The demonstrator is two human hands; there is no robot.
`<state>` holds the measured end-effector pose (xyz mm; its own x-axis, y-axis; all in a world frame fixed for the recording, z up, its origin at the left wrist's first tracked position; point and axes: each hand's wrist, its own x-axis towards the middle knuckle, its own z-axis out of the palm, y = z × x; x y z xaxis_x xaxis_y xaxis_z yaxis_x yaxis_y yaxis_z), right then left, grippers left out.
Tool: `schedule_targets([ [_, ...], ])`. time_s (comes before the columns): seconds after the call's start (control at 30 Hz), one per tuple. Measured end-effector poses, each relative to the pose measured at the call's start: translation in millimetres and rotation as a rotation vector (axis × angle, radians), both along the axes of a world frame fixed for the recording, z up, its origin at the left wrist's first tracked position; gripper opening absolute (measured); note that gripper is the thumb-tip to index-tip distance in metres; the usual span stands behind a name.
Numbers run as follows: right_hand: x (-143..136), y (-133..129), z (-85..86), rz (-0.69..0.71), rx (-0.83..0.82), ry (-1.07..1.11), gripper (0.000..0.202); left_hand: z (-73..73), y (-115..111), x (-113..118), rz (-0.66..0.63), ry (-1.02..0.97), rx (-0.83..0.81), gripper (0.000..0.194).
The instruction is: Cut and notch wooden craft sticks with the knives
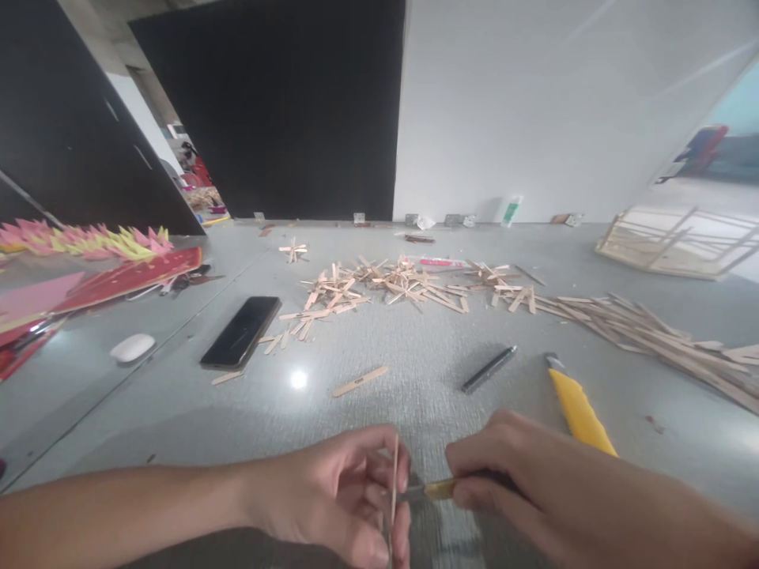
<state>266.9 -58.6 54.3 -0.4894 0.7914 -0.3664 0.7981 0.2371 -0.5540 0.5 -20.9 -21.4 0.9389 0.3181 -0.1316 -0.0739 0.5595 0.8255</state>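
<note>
Left: white case (133, 348), closed, contents hidden. Near centre: left hand (347, 494), thumb and fingers pinching thin wooden stick (394, 472), edge-on. Just right: knife (439, 489), blade seemingly touching stick. Right hand (510, 474) wrapped tightly round handle. Blade could skid off narrow stick into left fingers if pushed too hard; same pressure might split wood. Far, right of centre: green-and-white tube (512, 211), contents not visible. Right: yellow cutter (581, 405), could be knocked by right forearm swinging out.
</note>
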Motion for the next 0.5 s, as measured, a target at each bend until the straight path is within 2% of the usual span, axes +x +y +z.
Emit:
schedule_targets([
  [0.27, 3.2, 4.9, 3.8, -0.024, 0.052, 0.093, 0.036, -0.7, 2.9, 3.2, 0.0, -0.061, -0.058, 0.04],
  [0.5, 4.7, 15.2, 7.7, 0.022, 0.03, 0.005, 0.039, 1.3, 4.8, 4.5, -0.015, -0.035, -0.051, 0.042],
])
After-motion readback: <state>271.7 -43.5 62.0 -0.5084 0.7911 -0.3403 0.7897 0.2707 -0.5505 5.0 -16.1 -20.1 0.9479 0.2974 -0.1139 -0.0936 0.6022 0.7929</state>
